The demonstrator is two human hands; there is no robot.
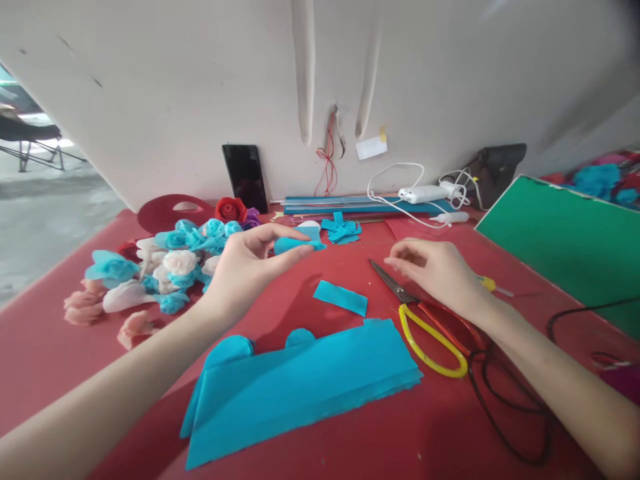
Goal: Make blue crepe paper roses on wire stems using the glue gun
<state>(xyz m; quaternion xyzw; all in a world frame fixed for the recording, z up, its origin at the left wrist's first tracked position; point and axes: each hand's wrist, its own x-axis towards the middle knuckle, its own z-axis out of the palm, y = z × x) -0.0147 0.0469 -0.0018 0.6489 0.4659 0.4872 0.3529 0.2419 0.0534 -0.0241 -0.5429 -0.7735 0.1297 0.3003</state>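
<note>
My left hand (250,260) reaches over the table, thumb and forefinger stretched out with a small gap between their tips. A blue paper piece (319,246) shows through that gap and past the fingertips; I cannot tell whether they touch it. On the other side, my right hand (433,267) is closed in a pinch just above the scissors (400,291), which have yellow and red handles. A faint line like a thread runs between the hands; what the right fingers hold is too small to make out. Below lie a blue paper strip (341,298) and folded blue paper sheets (305,387).
Blue, white and pink paper flowers (180,263) are heaped at left. A phone (245,177) leans on the wall near a red rose (231,209). Blue cut strips (341,229) lie behind the hands. White cables (420,193), a green board (565,240) and a black cord (510,403) occupy the right.
</note>
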